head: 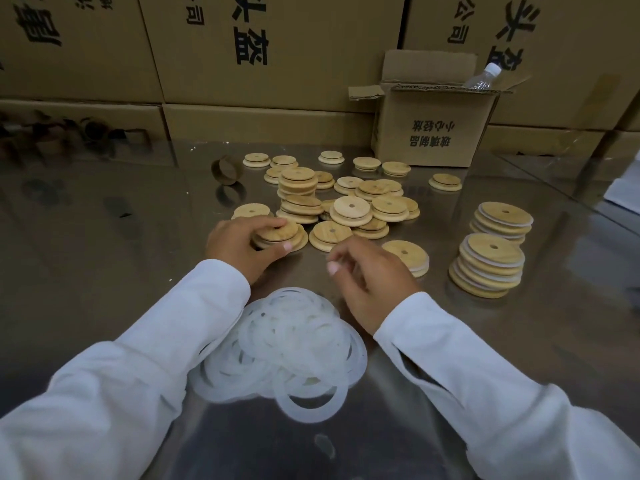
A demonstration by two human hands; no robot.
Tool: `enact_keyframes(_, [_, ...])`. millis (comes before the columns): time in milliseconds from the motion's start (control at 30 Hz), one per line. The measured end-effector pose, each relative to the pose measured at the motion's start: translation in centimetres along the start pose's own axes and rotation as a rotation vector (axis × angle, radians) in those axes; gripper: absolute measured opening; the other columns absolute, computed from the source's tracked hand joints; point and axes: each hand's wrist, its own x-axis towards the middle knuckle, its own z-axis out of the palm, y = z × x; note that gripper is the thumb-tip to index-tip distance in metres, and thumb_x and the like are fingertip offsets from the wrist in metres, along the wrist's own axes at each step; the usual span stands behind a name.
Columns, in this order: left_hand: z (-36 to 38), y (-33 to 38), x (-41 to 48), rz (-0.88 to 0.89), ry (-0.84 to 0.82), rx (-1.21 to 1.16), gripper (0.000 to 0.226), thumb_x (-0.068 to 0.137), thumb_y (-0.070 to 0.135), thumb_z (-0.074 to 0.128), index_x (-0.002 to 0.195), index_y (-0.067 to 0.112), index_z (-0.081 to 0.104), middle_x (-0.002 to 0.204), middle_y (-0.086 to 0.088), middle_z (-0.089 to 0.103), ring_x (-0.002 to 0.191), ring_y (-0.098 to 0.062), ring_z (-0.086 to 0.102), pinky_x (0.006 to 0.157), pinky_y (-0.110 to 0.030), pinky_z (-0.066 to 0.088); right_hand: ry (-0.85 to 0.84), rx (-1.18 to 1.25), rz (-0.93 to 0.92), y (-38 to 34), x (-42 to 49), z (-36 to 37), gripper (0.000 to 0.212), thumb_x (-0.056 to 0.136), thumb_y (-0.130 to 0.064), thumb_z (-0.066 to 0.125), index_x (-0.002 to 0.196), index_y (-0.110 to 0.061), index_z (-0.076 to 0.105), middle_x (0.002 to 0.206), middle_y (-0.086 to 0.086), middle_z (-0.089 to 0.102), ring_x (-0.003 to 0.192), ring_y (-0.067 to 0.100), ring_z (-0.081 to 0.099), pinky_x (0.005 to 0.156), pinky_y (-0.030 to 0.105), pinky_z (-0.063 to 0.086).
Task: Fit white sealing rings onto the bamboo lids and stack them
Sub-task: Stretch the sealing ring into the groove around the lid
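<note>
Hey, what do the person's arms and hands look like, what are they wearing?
Both arms are in long, loose white sleeves, left sleeve and right sleeve, each ending in a plain cuff at the wrist. The left hand and right hand are bare: no gloves, rings or watch show.

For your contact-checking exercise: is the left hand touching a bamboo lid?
Touching. In the head view the left hand grips a bamboo lid: fingers lie over its top, thumb against its near edge.
</note>
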Motion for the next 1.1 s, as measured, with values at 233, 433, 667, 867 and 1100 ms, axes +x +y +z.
enact_keyframes(233, [-1.4,2.7,-1.2,0.232,0.111,-0.14,0.069,0.065,0.026,0.081,0.128,0.029,0.052,0.119,0.011,0.055,0.121,-0.019,0.042,0.099,-0.03,0.032,0.231,0.422,0.255,-0.1,0.3,0.1,0.005,0.088,-0.036,0.051,0.083,-0.036,0.05,0.073,-0.009,0.057,0.061,0.005,0.051,0.061,0.023,0.043])
enact_keyframes(433, [-1.1,5.1,-3.1,0.593,-0.03,-0.1,0.09,0.057,0.029,0.079,0.134,0.022,0.033,0.116,0.012,0.053,0.113,-0.017,0.048,0.099,-0.023,0.033,0.285,0.836,0.39,-0.6,0.7,-1.3,0.005,0.089,-0.02,0.056,0.085,-0.02,0.059,0.05,-0.013,0.06,0.045,-0.002,0.052,0.046,0.012,0.042])
enact_keyframes(667, [-1.9,5.6,-3.3,-0.013,-0.225,-0.616,0.074,0.058,0.058,0.067,0.125,0.035,0.046,0.118,0.014,0.055,0.107,-0.006,0.055,0.088,-0.019,0.044,0.249,0.874,0.372,-1.5,0.5,-1.3,0.006,0.089,-0.013,0.057,0.093,-0.016,0.054,0.068,0.001,0.062,0.047,-0.003,0.052,0.047,0.011,0.043])
enact_keyframes(867, [-1.9,4.3,-2.8,-0.212,-0.414,-0.857,0.023,0.064,0.031,0.063,0.077,0.014,0.072,0.079,-0.007,0.072,0.074,-0.018,0.069,0.067,-0.024,0.057,0.194,0.783,0.368,-1.9,0.2,-0.7,0.007,0.088,-0.025,0.057,0.092,-0.021,0.053,0.068,0.001,0.061,0.047,0.002,0.052,0.051,0.014,0.045])
enact_keyframes(1100, [-2.5,3.0,-2.8,-0.267,-0.352,-0.952,0.019,0.063,0.03,0.064,0.074,0.02,0.076,0.078,-0.004,0.073,0.072,-0.016,0.07,0.057,-0.027,0.056,-0.219,0.362,0.205,-0.3,-0.5,-1.5,0.011,0.076,-0.03,0.07,0.073,-0.021,0.065,0.07,-0.006,0.06,0.062,0.006,0.049,0.062,0.018,0.041])
